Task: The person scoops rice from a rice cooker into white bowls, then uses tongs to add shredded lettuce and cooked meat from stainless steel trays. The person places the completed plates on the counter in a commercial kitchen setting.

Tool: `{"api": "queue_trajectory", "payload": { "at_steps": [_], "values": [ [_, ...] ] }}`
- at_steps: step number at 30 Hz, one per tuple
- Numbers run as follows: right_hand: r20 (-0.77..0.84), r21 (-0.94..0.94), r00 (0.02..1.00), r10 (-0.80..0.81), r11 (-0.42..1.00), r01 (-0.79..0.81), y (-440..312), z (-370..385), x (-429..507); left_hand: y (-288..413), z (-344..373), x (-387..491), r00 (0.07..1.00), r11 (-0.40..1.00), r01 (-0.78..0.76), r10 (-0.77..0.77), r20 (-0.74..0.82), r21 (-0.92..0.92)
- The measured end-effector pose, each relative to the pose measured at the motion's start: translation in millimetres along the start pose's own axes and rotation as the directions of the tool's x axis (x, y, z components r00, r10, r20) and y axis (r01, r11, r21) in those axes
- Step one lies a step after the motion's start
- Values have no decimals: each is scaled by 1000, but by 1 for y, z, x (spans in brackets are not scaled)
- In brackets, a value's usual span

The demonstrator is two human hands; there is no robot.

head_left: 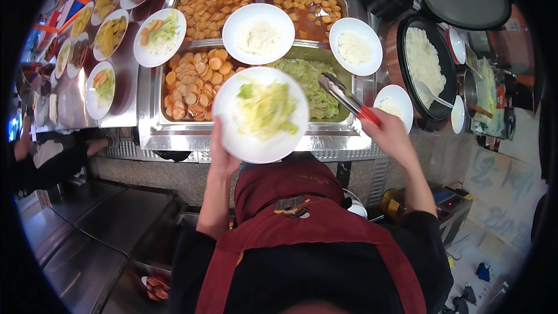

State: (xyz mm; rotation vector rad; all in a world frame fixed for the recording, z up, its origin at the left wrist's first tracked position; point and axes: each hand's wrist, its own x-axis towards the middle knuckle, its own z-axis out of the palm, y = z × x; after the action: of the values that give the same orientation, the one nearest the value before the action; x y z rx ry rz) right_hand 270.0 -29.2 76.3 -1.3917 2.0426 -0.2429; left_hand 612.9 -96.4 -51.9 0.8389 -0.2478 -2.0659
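My left hand (223, 146) grips the left rim of a white plate (261, 150), on which shredded cabbage (270, 111) covers rice. In my right hand (388, 131) are metal tongs (342, 93) with red grips, their tips over the pan of cooked cabbage (316, 85). The held plate hides part of that pan and of the neighbouring pan of sliced sausage-like rounds in sauce (196, 80). Behind it, a plate with rice alone (233, 37) rests across the pans. Another rice plate (366, 67) sits at the right edge of the steel food warmer (174, 141).
Fried cubes in sauce (213, 8) fill the rear pans. On the right stands a rice cooker (392, 52) with a spoon (431, 93) in its rice. Several filled plates (141, 52) line the left counter. A person's arm (22, 139) shows at far left.
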Motion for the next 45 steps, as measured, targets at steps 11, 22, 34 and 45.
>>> {"api": "queue_trajectory", "payload": {
  "at_steps": [11,22,34,45],
  "values": [
    [10,-290,997,80,954,-74,67,149,175,16,-31,-40,971,991,-133,135,-200,21],
    [133,386,990,43,918,-92,-11,-9,-9,-23,2,31,995,990,80,-87,54,113],
    [-129,-316,954,-271,923,219,-27,-113,91,-27,3,44,983,987,163,-162,88,-7],
    [244,-912,964,-103,315,264,-60,-43,351,-26,-35,2,985,999,33,-30,-172,18]
  ]
}}
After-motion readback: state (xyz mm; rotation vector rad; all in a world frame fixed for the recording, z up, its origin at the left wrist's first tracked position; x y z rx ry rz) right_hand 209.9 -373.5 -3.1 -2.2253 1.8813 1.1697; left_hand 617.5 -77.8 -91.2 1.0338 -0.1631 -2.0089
